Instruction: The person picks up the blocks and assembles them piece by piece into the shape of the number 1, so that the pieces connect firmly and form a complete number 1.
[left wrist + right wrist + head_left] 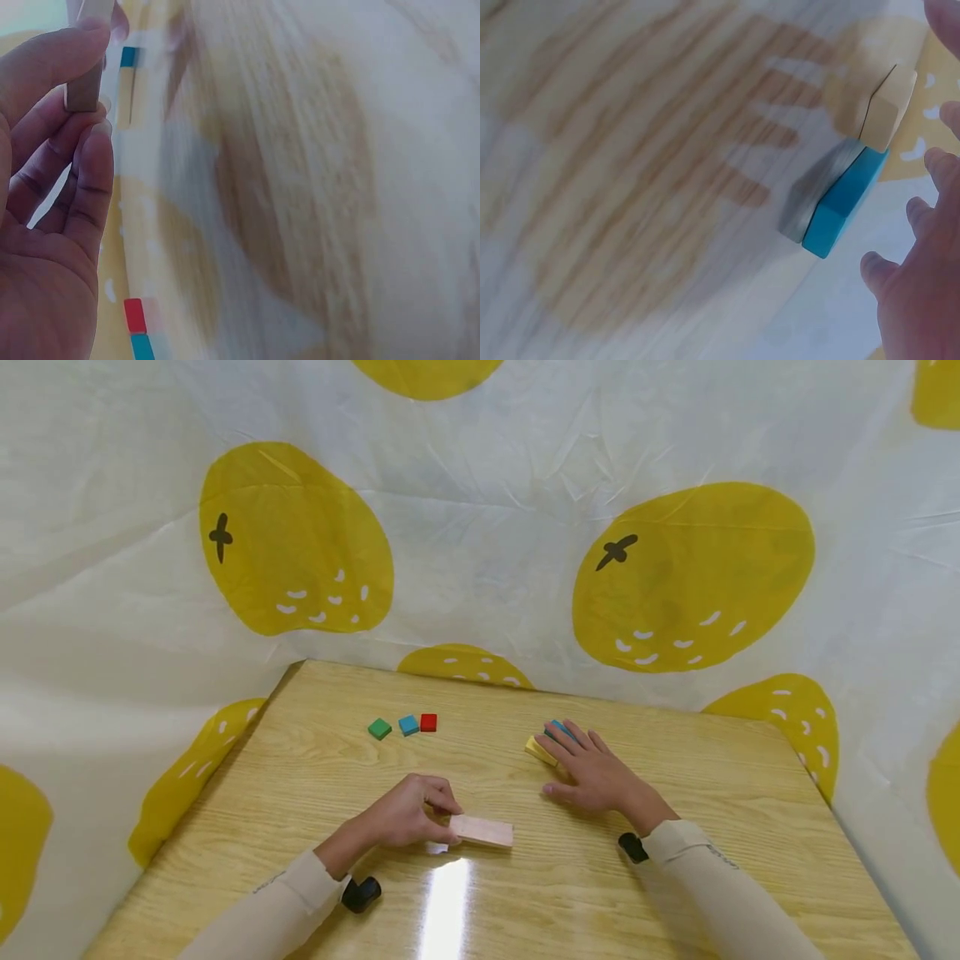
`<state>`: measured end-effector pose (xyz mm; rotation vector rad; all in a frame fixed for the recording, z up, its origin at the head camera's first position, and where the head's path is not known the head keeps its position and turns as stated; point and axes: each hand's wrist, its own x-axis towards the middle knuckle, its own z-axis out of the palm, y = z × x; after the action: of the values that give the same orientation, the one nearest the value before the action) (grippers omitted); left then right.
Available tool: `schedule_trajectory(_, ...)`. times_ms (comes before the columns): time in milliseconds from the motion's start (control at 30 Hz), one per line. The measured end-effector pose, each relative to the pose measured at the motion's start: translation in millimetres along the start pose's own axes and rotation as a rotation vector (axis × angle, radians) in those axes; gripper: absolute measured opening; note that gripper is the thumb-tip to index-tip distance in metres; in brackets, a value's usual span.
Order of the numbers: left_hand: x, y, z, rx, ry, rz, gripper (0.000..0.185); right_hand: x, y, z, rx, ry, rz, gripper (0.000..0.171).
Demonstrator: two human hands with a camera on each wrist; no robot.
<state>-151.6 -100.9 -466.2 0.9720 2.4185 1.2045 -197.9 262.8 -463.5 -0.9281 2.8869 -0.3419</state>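
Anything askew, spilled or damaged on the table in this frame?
Nothing stands out. The green block, blue block and red block sit in a tidy row. The left hand pinches a flat wooden plank; the right hand lies open by a yellow block and a blue piece. Both wrist views are motion-blurred.

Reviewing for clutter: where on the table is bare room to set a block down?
Bare wood lies right of the right hand, and left of the green block. Crowded: the patch between the left hand gripping the wooden plank and the yellow block.
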Motion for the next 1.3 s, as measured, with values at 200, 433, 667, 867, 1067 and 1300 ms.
schedule_trajectory(200,-2.4,-1.7,-0.1,-0.006,0.009,0.011,0.031,2,-1,1,-0.003,-0.013,0.010,0.082)
schedule_trajectory(433,-4.2,-4.6,0.1,-0.020,0.009,-0.007,0.030,2,-3,1,0.007,-0.010,0.015,0.081)
schedule_trajectory(667,-5.2,-8.0,0.9,-0.024,0.002,-0.016,0.031,1,-3,0,0.009,-0.015,0.024,0.081)
schedule_trajectory(867,-8.8,-10.2,-0.7,-0.009,-0.008,-0.033,0.032,1,0,-2,0.012,-0.021,0.033,0.081)
schedule_trajectory(1067,-10.5,-14.2,-3.0,0.004,-0.009,-0.037,0.030,1,6,-1,0.007,-0.014,0.036,0.082)
schedule_trajectory(1300,-13.9,-18.4,-4.6,-0.001,-0.023,-0.037,0.029,2,8,1,0.000,-0.021,0.035,0.082)
